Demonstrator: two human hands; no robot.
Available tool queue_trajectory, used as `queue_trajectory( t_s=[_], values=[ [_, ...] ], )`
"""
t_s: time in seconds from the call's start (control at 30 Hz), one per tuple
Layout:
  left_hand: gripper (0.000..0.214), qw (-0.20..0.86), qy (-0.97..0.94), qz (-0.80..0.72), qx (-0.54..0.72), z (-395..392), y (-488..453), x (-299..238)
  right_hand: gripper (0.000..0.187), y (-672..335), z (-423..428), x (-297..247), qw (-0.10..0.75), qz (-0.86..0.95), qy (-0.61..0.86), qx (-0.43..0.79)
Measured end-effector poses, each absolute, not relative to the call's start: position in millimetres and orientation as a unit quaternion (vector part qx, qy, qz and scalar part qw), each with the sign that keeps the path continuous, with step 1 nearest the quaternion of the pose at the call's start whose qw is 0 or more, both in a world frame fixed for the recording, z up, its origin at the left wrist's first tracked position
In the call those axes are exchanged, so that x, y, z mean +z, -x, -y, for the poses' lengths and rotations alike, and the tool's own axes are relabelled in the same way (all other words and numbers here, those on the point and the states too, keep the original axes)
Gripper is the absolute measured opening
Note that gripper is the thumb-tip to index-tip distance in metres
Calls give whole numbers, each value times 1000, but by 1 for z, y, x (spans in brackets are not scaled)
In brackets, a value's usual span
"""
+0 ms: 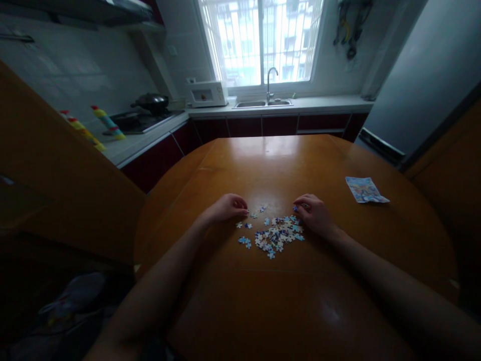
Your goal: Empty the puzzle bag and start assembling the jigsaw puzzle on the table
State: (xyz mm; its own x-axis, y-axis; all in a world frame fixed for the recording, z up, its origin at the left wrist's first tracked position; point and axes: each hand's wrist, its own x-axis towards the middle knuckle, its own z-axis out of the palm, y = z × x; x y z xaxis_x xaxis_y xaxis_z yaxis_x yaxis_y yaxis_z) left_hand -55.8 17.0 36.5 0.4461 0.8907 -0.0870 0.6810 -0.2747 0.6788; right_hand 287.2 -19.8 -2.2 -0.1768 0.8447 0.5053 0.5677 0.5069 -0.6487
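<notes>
A loose pile of small jigsaw puzzle pieces (278,233) lies on the wooden table, in blue, white and purple tones. Left of the pile, my left hand (228,207) rests on the tabletop with its fingers curled and the tips pinched at a small pale puzzle piece, mostly hidden. My right hand (314,215) is at the pile's upper right, thumb and fingers closed on a bluish puzzle piece (295,208). Several stray pieces lie between the hands, among them a joined-looking blue pair (245,241) left of the pile.
A creased, printed picture sheet (365,190) lies on the right of the round wooden table (263,165). Beyond the table is a counter with a sink (252,104), a white microwave (207,94) and a dark pan (153,102) on the stove. A fridge stands at right.
</notes>
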Motion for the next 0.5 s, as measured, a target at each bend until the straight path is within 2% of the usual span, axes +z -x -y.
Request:
queue_trajectory(
  t_s=[0.33,0.5],
  values=[
    [22,327,-791,-474,209,-15,49,34,13,-288,19,-3,434,752,471,160],
    [21,324,-743,-499,307,-21,39,27,13,-287,19,-3,433,753,469,157]
  ],
)
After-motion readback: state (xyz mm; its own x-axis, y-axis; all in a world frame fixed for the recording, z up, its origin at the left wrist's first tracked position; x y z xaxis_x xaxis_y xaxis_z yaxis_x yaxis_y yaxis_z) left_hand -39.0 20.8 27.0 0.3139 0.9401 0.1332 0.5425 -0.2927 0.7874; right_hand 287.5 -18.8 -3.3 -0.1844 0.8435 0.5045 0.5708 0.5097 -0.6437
